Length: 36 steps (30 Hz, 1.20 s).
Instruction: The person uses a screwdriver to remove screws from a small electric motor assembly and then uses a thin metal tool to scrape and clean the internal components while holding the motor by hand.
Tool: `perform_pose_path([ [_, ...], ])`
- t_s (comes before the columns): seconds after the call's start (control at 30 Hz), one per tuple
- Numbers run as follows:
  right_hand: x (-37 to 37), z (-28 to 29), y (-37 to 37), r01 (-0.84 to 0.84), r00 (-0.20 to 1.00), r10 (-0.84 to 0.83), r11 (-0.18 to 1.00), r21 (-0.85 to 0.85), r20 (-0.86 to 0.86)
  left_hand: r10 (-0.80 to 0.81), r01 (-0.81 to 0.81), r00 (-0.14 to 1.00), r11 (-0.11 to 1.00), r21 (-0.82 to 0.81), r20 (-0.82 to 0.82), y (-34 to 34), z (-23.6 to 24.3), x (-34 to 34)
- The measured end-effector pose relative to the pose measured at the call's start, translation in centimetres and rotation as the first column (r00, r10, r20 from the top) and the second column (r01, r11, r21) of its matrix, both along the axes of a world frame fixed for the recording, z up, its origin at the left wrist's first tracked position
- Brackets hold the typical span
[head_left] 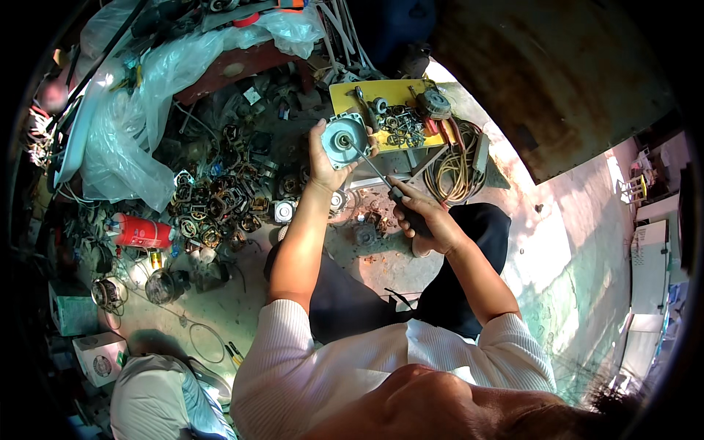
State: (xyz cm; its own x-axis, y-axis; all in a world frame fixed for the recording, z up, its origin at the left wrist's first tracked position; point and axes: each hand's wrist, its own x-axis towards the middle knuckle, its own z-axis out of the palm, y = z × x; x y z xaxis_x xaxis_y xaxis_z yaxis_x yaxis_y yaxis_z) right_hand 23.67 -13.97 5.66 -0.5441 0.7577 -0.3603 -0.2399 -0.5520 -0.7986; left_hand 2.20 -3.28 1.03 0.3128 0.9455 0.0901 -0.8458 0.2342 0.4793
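In my left hand (325, 163) is a pale grey metal motor end cover (335, 151), its round hollow inside turned toward me. Fingers and thumb grip it at the edges. My right hand (431, 221) is wrapped round the black handle of a screwdriver (375, 169), whose thin shaft slants up to the left. The tip lies at the central hub of the cover; whether it touches is too small to tell. Just beyond, a yellow-topped stand (345, 97) carries small metal parts (401, 126), red-handled pliers (431, 125) and a round motor part (434, 105).
A heap of motor parts (216, 194) covers the floor at left, near a red cylinder (143, 232) and clear plastic sheeting (121, 158). Coiled cable (460, 172) lies right of the stand. A large rusty panel (557, 81) stands at far right. Scraps (374, 216) lie between my legs.
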Motion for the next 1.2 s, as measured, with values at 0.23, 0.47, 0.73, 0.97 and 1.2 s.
perform_pose_path([
  [0.23,0.5,0.7,-1.5,-0.042,0.926,-0.09,0.94,-0.34,-0.366,-0.048,0.05,0.996,0.998,0.024,-0.079,-1.4,1.2,-0.1],
  [0.47,-0.5,0.2,-2.6,0.026,0.993,-0.043,0.989,-0.149,-0.112,-0.037,0.073,0.965,0.989,0.13,-0.261,-1.2,0.4,0.1],
  [0.73,-1.6,-0.7,-1.4,0.102,0.995,-0.1,0.993,-0.061,0.029,0.077,-0.083,0.954,0.997,-0.009,-0.29,0.0,0.1,2.3],
  [0.97,-3.3,-3.4,-0.5,0.149,0.936,-0.202,0.97,0.194,0.288,0.164,-0.225,0.924,0.963,-0.146,-0.344,2.3,-1.8,3.0],
  [1.2,-2.0,-6.8,0.8,0.008,0.8,-0.366,0.799,0.601,0.476,0.27,-0.344,0.877,0.93,-0.128,-0.397,3.4,-4.1,4.1],
])
